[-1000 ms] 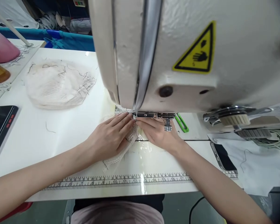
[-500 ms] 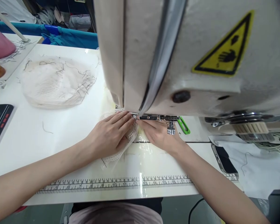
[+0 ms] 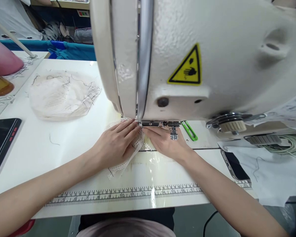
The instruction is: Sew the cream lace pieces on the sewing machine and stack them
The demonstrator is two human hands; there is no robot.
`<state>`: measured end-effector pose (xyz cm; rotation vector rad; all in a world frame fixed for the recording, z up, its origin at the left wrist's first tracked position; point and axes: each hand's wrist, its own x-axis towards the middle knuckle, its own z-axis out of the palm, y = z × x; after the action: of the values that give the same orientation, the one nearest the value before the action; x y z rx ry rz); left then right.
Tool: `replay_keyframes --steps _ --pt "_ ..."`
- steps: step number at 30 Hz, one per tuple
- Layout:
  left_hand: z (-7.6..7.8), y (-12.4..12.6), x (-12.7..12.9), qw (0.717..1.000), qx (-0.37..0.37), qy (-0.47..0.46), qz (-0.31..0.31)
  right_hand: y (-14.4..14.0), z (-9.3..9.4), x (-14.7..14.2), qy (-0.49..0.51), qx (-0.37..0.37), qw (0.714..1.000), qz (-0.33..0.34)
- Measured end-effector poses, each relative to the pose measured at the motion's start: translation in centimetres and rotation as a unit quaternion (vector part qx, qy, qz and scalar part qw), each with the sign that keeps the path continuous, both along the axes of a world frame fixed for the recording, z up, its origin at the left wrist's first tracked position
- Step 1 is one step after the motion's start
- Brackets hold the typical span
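Lace trim (image 3: pixel 128 157): remained pressed flat on table (image 3: pixel 64 144) under left hand (image 3: pixel 115 144) and right hand (image 3: pixel 164 141), fingers spread, unmoved beneath sewing machine (image 3: pixel 187 59).

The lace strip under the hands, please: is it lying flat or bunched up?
Flat: the lace strip lies spread on the table, pressed down by the left hand and right hand.

Both forearms were bare, with no sleeve reaching as far as the lower edge of the view. The left hand (image 3: pixel 115 144) and the right hand (image 3: pixel 166 143) wore no gloves, rings or watch, and the nails looked short and plain. Below the hands, between the arms, showed a pale pinkish garment (image 3: pixel 125 230) over dark clothing
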<state>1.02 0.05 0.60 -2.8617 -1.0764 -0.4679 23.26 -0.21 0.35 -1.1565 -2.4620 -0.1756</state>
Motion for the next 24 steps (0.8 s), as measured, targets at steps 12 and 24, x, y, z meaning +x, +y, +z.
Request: replay_keyframes --steps 12,24 --pt "2.1 -0.2 -0.6 0.999 0.038 0.015 -0.016 0.1 0.1 -0.2 -0.003 0.041 0.998 0.053" --pt "3.6 -6.0 -5.8 1.000 0.001 -0.018 -0.016 0.4 -0.9 -0.2 0.065 -0.062 0.986 0.143"
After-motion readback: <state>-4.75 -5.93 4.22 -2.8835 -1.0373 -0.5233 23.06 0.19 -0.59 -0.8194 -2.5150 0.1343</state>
